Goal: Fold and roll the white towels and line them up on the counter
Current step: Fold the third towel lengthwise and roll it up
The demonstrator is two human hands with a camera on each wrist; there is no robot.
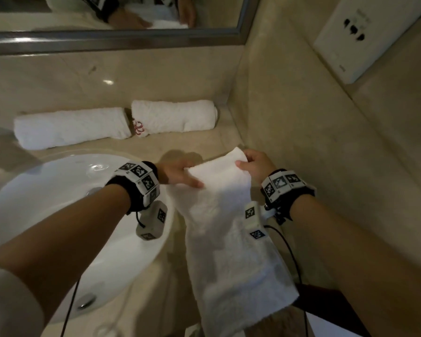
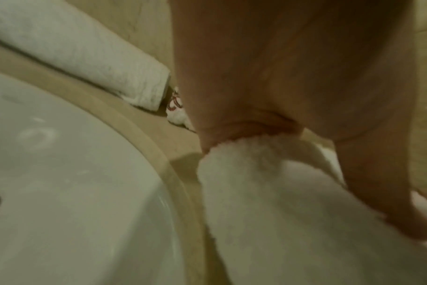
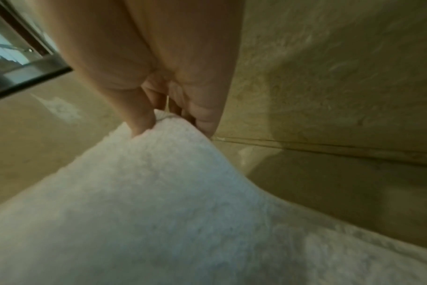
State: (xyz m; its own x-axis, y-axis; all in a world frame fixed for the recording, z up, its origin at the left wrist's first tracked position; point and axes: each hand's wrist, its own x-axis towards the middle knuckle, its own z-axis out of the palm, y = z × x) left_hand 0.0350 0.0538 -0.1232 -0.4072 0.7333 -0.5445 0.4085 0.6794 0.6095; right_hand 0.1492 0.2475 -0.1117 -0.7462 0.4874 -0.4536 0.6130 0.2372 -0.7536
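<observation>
A long folded white towel (image 1: 229, 239) lies along the beige counter (image 1: 192, 142) to the right of the sink, its near end hanging over the front edge. My left hand (image 1: 182, 172) grips the far left corner, thumb on top of the towel (image 2: 293, 221). My right hand (image 1: 253, 162) pinches the far right corner of the towel (image 3: 159, 202), which is lifted and curled back. Two rolled white towels lie end to end against the back wall: one on the left (image 1: 71, 128) and one on the right (image 1: 175, 116) with a red embroidered mark.
A white round sink (image 1: 58, 215) fills the left side, its rim (image 2: 159, 154) right beside the towel. A side wall (image 1: 314, 142) stands close on the right with a white socket plate (image 1: 370, 32). A framed mirror (image 1: 119, 37) hangs above the back wall.
</observation>
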